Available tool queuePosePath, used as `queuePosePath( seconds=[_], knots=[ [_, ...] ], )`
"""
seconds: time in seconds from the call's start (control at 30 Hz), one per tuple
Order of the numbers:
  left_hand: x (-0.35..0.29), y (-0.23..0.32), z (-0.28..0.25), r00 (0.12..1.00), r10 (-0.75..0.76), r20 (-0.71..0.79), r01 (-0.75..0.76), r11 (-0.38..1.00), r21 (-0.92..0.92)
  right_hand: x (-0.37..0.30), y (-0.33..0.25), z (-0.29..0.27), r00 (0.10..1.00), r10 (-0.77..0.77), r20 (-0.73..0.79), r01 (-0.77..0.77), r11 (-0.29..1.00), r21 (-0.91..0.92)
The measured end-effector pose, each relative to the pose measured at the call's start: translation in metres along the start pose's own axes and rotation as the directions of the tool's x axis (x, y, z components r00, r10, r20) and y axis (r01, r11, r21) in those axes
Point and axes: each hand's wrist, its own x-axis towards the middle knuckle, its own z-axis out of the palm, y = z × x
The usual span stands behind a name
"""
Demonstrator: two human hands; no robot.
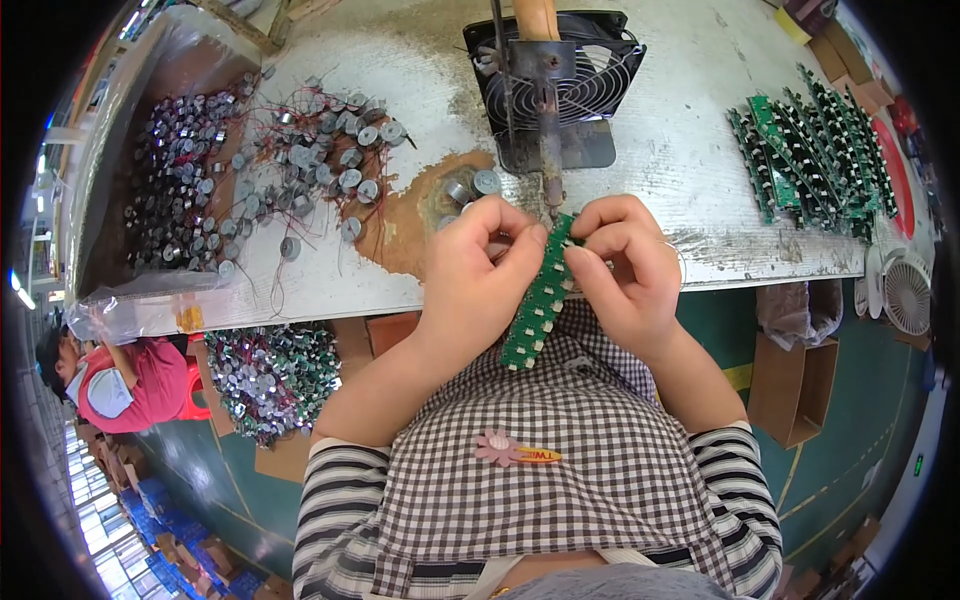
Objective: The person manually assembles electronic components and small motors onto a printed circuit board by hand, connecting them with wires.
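- Shows nearest the camera, well below the green board (537, 312), a grey shape (620, 583) too unclear to name, then a checked apron (550, 500) with a flower clip (515, 448) on it.
- Shows, far left of the green board, a co-worker (135, 388) in a red top.
- Has, above and far left of the green board, an open box (108, 200) of small round metal parts (190, 150).
- Has, left of the green board and below the level of the table (690, 135), a heap of similar parts mixed with green pieces (275, 375).
- Has, above and left of the green board, a loose pile (335, 150) of the same round parts with thin red wires.
- Pinches the upper left edge of the green board with the left hand (482, 265), thumb and forefinger closed together.
- Holds the green board aslant, over the lap at the table's near edge, right below a soldering iron (549, 140) and a black fan (595, 85).
- Sets the right hand (628, 268) against the green board's upper right edge, fingers bent near the thumb; cannot tell how firmly.
- Has, right of the green board, a brown carton (785, 388) lower down, stacked boards (810, 155) higher up, and a white fan (905, 290) farthest out.
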Motion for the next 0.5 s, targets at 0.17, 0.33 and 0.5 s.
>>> queuePosePath(
  seconds=[0.17, 0.33, 0.5],
  knots=[
    [-0.001, -0.005, 0.001, 0.999, 0.029, 0.012, -0.030, 0.999, 0.044, -0.013, 0.005, -0.001, 0.997, 0.070, -0.017, -0.064, 0.965, 0.255],
    [0.004, -0.008, -0.001, 0.995, 0.082, 0.060, -0.081, 0.997, -0.006, -0.008, -0.001, 0.003, 0.992, 0.118, -0.044, -0.110, 0.982, 0.153],
    [0.008, -0.010, -0.001, 0.993, 0.098, 0.062, -0.100, 0.995, 0.029, 0.000, -0.003, 0.006, 0.996, -0.079, -0.029, 0.073, 0.985, -0.153]
  ],
)
